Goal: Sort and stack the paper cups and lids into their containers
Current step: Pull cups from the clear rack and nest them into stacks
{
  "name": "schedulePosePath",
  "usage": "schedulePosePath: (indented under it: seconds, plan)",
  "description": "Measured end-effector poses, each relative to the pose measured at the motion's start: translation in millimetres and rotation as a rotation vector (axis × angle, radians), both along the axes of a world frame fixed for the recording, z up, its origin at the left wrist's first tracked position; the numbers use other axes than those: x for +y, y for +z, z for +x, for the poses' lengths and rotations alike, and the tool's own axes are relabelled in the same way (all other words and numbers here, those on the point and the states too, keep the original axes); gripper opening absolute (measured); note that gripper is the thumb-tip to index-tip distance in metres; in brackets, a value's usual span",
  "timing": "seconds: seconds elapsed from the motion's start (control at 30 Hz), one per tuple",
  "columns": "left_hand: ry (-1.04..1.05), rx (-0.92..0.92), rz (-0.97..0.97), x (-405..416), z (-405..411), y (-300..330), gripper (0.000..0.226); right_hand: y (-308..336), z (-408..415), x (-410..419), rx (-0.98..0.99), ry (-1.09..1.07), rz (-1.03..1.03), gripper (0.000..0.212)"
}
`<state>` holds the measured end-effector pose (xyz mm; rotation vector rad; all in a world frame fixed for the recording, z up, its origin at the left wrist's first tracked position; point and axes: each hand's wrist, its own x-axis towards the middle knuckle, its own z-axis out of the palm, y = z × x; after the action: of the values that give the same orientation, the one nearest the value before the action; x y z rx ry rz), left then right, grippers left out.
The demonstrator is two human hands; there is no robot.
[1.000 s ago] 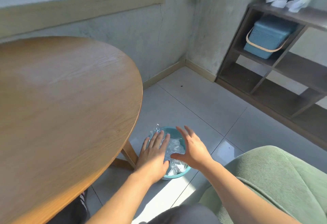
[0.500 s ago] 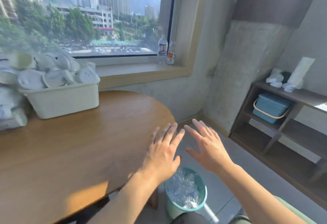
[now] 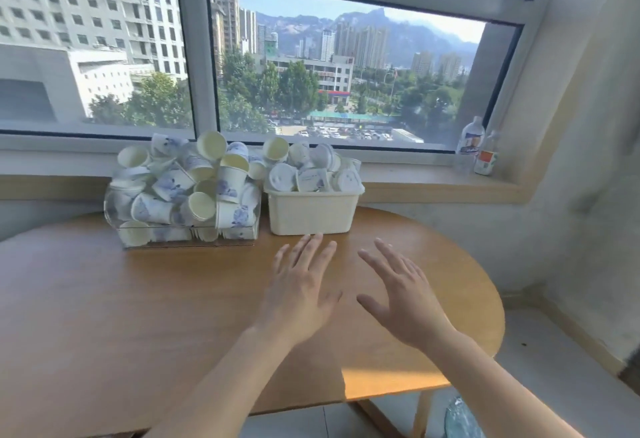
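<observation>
1. Hands. My left hand [image 3: 300, 294] hovers over the wooden table [image 3: 104, 299], palm down, fingers straight and spread, holding nothing. My right hand [image 3: 403, 302] is just beside it on the right, likewise flat w/ fingers splayed, thumb out toward the left hand, nothing gripped. The two hands are apart, not touching. Cannot tell whether either palm contacts the tabletop.

2. Task items. Clear container [image 3: 187, 226] sits at the far side of the table, by the window sill. It is heaped w/ paper cups [image 3: 173, 183], white w/ blue print, lying loose at all angles, some mouth-up, some on their sides; the pile rises well above the rim. White plastic bin [image 3: 311, 212] stands just right of the clear container, sides near-touching. It is piled over the rim w/ white lids [image 3: 282, 176], plus a few cups on top. My left fingertips point at the bin's front wall, near it but short of contact.

3. Surroundings. Two bottles [image 3: 471, 136] stand on the sill at far right. A bin w/ clear liner [image 3: 460, 418] shows partly on the floor, bottom right, below the table edge. A sunlit patch falls on the table's near right edge.
</observation>
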<state>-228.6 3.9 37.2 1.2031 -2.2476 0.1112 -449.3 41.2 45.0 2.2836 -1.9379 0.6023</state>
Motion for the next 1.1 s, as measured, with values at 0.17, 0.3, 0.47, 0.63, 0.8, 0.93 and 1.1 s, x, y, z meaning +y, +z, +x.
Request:
schedulePosePath:
  seconds: [0.17,0.3,0.47,0.63,0.8,0.93,1.1]
  plan:
    - [0.147,0.047,0.062,-25,78,-11,0.075,-12,76,-46,-0.08,0.119,0.086,0.075]
    - [0.242,0.113,0.084,-52,128,-18,0.077,-16,124,-85,-0.113,0.183,0.091,0.073]
    - [0.314,0.165,0.119,-90,167,-43,0.075,-27,167,-131,-0.233,0.218,0.02,0.071]
    - [0.327,0.21,0.039,-133,189,-63,0.07,-40,195,-179,-0.426,0.194,-0.128,0.066]
    - [0.236,0.282,-0.079,-157,195,-75,0.061,-60,220,-215,-0.503,0.173,-0.235,0.062]
    - [0.181,0.305,-0.059,-161,195,-81,0.063,-76,234,-227,-0.466,0.159,-0.272,0.06]
    - [0.164,0.309,-0.057,-158,195,-82,0.064,-80,239,-233,-0.462,0.141,-0.338,0.063]
